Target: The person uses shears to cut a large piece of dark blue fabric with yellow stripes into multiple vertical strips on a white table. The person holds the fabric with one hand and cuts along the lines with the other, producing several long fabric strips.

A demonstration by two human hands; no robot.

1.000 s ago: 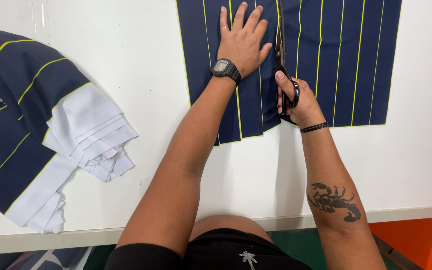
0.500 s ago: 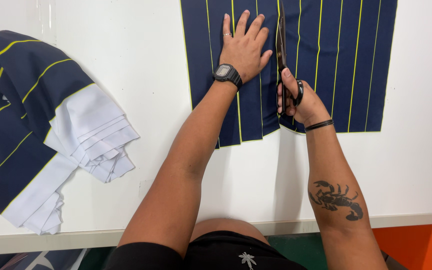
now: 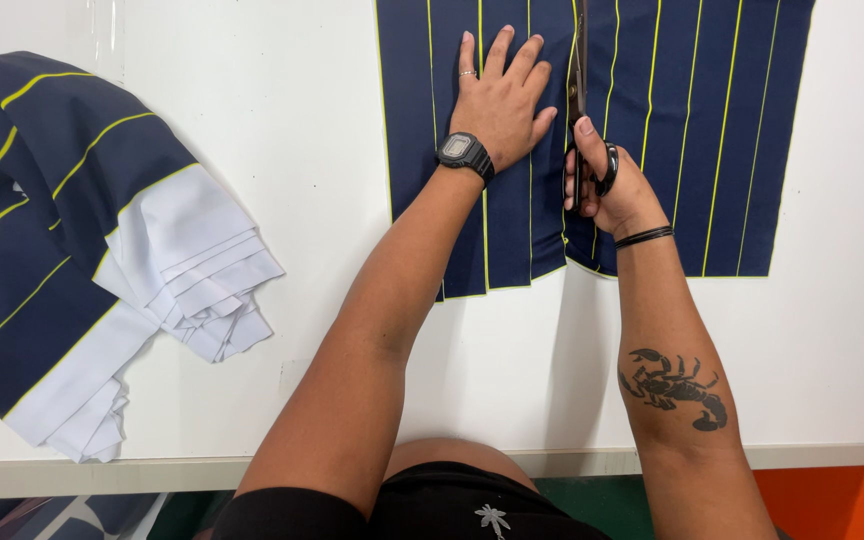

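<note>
A navy fabric with thin yellow stripes point(image 3: 712, 130) lies flat on the white table point(image 3: 332, 150). My left hand point(image 3: 500, 100), with a black wristwatch, presses flat on the fabric's left part, fingers spread. My right hand point(image 3: 607, 180) grips black-handled scissors point(image 3: 580, 90) whose blades point away from me along a cut line in the fabric, just right of my left hand. The cut strip on the left hangs slightly lower at its near edge than the rest.
A pile of folded navy-and-yellow striped cloth with white layers point(image 3: 82, 260) sits at the left of the table. The table's near edge point(image 3: 152, 475) runs along the bottom; an orange floor patch point(image 3: 842, 500) shows at the lower right.
The scissors and my right hand have advanced away from me along the cut. My left hand has slid a little further up the fabric.
</note>
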